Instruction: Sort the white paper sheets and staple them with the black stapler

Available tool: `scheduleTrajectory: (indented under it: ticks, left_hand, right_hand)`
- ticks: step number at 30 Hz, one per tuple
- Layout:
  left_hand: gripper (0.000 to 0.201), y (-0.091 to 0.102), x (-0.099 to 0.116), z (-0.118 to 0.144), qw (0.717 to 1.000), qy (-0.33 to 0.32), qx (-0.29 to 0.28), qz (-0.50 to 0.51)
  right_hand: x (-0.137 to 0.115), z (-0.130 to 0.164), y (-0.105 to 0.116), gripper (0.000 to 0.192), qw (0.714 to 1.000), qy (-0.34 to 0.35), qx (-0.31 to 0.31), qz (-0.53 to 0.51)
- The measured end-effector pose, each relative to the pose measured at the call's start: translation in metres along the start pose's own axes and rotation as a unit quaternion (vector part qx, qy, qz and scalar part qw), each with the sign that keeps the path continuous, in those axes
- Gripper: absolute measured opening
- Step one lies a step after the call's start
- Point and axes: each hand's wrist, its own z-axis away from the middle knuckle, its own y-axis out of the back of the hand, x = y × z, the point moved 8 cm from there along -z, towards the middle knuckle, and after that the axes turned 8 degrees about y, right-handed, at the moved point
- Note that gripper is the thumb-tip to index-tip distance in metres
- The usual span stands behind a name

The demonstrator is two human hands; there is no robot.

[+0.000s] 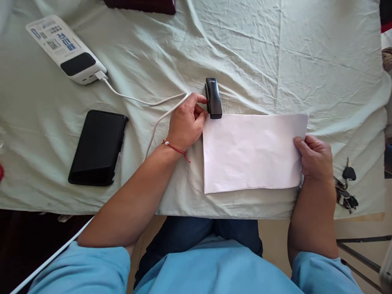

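A small black stapler (214, 98) stands at the top left corner of some white paper sheets (254, 153). My left hand (188, 120) has its thumb and fingers closed on the near left side of the stapler; a red string bracelet is on that wrist. My right hand (315, 157) pinches the right edge of the sheets, thumb on top and the other fingers mostly hidden underneath. The sheets lie almost flat, and their top left corner meets the lower end of the stapler.
A black phone (97, 148) lies left of my left forearm. Behind it is a white power bank (67, 49) with a white cable (131, 97) running under my left arm. Keys (346, 192) lie near the right edge. A dark red object (142, 5) is at the back.
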Motion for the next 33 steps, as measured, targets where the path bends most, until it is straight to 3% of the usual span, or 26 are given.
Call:
scheduleTrajectory:
  ticks: [9, 16, 20, 29, 33]
  left_hand:
    - [0.047, 0.001, 0.005, 0.012, 0.998, -0.048, -0.003, 0.049]
    - [0.033, 0.005, 0.017, 0.013, 0.991, -0.128, 0.031, 0.010]
    - [0.031, 0.002, 0.026, 0.013, 0.983, -0.180, -0.002, -0.025]
    - [0.053, -0.004, 0.026, 0.012, 0.985, -0.166, -0.044, -0.036]
    - [0.043, 0.003, 0.025, 0.011, 0.986, -0.150, -0.067, -0.020]
  right_hand:
    - [0.005, 0.001, 0.017, 0.041, 0.999, -0.011, 0.025, 0.028]
    - [0.008, -0.001, 0.023, 0.039, 0.998, -0.002, 0.045, 0.034]
    - [0.009, -0.002, 0.021, 0.041, 0.999, -0.003, 0.044, 0.023]
    - [0.008, 0.000, 0.020, 0.040, 0.999, -0.006, 0.048, 0.011]
    - [0.007, 0.001, 0.019, 0.040, 0.999, -0.004, 0.049, 0.011]
